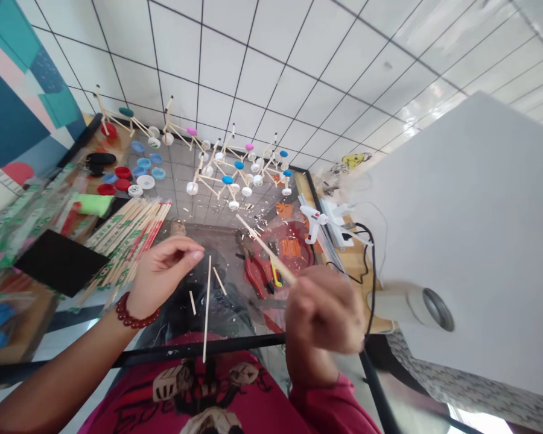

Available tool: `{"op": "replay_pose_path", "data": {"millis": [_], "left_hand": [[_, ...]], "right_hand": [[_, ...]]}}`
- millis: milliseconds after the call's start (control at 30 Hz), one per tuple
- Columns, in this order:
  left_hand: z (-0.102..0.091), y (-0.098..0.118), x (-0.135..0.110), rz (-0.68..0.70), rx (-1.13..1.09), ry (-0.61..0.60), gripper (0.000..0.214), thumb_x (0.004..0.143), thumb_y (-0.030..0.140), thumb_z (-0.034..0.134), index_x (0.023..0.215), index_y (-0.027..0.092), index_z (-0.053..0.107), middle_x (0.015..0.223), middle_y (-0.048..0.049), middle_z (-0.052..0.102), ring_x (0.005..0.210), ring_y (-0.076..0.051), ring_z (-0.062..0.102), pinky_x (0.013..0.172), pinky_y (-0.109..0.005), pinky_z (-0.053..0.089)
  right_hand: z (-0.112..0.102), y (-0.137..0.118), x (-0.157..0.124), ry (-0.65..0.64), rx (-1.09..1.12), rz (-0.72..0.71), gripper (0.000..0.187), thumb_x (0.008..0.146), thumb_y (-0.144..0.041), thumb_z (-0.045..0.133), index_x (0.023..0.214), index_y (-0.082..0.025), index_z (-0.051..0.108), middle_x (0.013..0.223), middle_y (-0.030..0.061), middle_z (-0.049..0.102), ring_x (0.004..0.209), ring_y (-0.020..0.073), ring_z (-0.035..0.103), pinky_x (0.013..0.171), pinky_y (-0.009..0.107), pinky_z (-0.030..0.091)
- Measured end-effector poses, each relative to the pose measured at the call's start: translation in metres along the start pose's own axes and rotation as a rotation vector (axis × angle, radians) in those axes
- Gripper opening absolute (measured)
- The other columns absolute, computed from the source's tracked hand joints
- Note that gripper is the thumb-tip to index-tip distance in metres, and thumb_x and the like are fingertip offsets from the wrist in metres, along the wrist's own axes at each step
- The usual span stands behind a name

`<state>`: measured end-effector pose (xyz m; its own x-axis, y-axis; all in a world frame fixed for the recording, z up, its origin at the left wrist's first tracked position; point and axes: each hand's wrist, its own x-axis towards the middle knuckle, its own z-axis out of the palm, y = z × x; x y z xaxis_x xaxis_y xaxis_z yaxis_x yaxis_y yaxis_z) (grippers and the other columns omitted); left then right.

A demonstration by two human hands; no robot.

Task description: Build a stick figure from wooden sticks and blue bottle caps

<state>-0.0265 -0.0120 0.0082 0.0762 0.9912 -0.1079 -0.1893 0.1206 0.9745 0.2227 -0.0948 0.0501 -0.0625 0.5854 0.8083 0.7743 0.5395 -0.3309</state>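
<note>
On my feed, at far left, a black square sheet (61,262) lies beside a bundle of paper-wrapped wooden chopsticks (127,241). The left hand (163,274), with a red bead bracelet (137,311) at its wrist, has its fingers (181,250) drawn together; I can't tell whether they pinch anything. Just right of them, a long thin stick (207,307) runs almost vertically in view. The right hand (323,307) has its fingers (317,301) curled closed on a bamboo stick (265,248), whose long axis runs diagonally, free tip pointing up-left toward stick-and-bottle-cap models (235,172), above red-handled pliers (256,271). A white glue gun (314,217) lies further right.
</note>
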Motion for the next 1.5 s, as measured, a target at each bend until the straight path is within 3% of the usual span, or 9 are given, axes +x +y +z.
{"op": "replay_pose_path", "data": {"millis": [100,233,467,600,800,867,1100,1333,1500], "left_hand": [[0.004,0.0,0.002,-0.429,-0.185,-0.342,0.035,0.063,0.042,0.104,0.076,0.015,0.086,0.078,-0.0097,0.078,0.071,-0.018,0.067,0.061,-0.026,0.052],[0.006,-0.006,0.004,-0.696,-0.418,-0.464,0.041,0.061,0.041,0.107,0.083,0.012,0.088,0.075,-0.0083,0.078,0.057,-0.01,0.06,0.052,-0.021,0.048],[0.0,-0.015,0.011,-0.725,-0.485,-0.326,0.025,0.065,0.014,0.102,0.085,0.011,0.087,0.073,-0.0076,0.079,0.057,-0.011,0.066,0.053,-0.019,0.053],[-0.002,-0.009,0.018,-0.554,-0.424,-0.099,0.02,0.065,0.012,0.101,0.077,0.013,0.085,0.07,-0.0059,0.079,0.058,-0.01,0.067,0.057,-0.018,0.055],[0.0,-0.003,0.022,-0.515,-0.299,0.034,0.013,0.072,0.008,0.096,0.078,0.012,0.084,0.074,-0.0084,0.082,0.07,-0.016,0.078,0.06,-0.018,0.061],[0.002,-0.005,0.022,-0.542,-0.301,0.034,0.013,0.073,0.007,0.095,0.079,0.012,0.084,0.073,-0.0083,0.082,0.069,-0.016,0.078,0.061,-0.019,0.062],[0.004,-0.009,0.023,-0.607,-0.343,0.01,0.015,0.073,0.002,0.093,0.074,0.012,0.082,0.07,-0.0073,0.08,0.066,-0.016,0.079,0.06,-0.02,0.065],[0.009,-0.008,0.021,-0.644,-0.311,0.025,0.015,0.07,0.0,0.092,0.069,0.009,0.081,0.067,-0.0101,0.079,0.062,-0.017,0.077,0.056,-0.021,0.064],[0.015,-0.015,0.017,-0.661,-0.309,0.017,0.022,0.057,0.004,0.1,0.067,0.01,0.082,0.067,-0.0092,0.08,0.058,-0.015,0.074,0.052,-0.02,0.062]], "right_hand": [[0.02,-0.005,-0.004,-0.236,0.037,-0.378,0.024,0.099,-0.019,0.076,0.121,-0.028,0.078,0.093,0.0014,0.08,0.077,0.0179,0.073,0.075,0.033,0.066],[0.065,0.011,-0.016,-0.627,0.173,-0.404,0.026,0.109,-0.022,0.063,0.124,-0.034,0.08,0.099,0.0023,0.083,0.085,0.0187,0.076,0.076,0.033,0.067],[0.088,0.029,-0.034,-0.588,0.193,-0.561,0.026,0.109,-0.013,0.06,0.128,-0.023,0.075,0.111,0.0069,0.082,0.099,0.018,0.075,0.088,0.034,0.064],[0.091,0.017,-0.041,-0.542,0.028,-0.333,0.021,0.113,-0.023,0.058,0.122,-0.022,0.077,0.102,0.0061,0.081,0.09,0.0179,0.072,0.081,0.033,0.058],[0.096,-0.005,-0.05,-0.882,0.076,-0.194,0.042,0.099,-0.054,0.08,0.124,-0.021,0.078,0.115,0.0099,0.076,0.106,0.0243,0.066,0.089,0.038,0.052],[0.099,-0.006,-0.051,-0.943,0.053,-0.192,0.033,0.099,-0.051,0.081,0.117,-0.023,0.081,0.115,0.0083,0.075,0.107,0.0236,0.065,0.09,0.037,0.05],[0.097,0.004,-0.057,-0.797,0.092,-0.026,0.024,0.094,-0.044,0.086,0.106,-0.024,0.08,0.106,0.0045,0.078,0.101,0.0222,0.069,0.092,0.037,0.048],[0.099,0.013,-0.056,-0.391,0.118,0.152,0.018,0.1,-0.038,0.082,0.098,-0.023,0.072,0.093,0.0042,0.077,0.091,0.022,0.072,0.085,0.036,0.052],[0.103,0.015,-0.056,-0.418,0.074,0.154,0.014,0.101,-0.037,0.081,0.103,-0.026,0.074,0.097,0.005,0.078,0.094,0.0236,0.073,0.087,0.039,0.054]]}}
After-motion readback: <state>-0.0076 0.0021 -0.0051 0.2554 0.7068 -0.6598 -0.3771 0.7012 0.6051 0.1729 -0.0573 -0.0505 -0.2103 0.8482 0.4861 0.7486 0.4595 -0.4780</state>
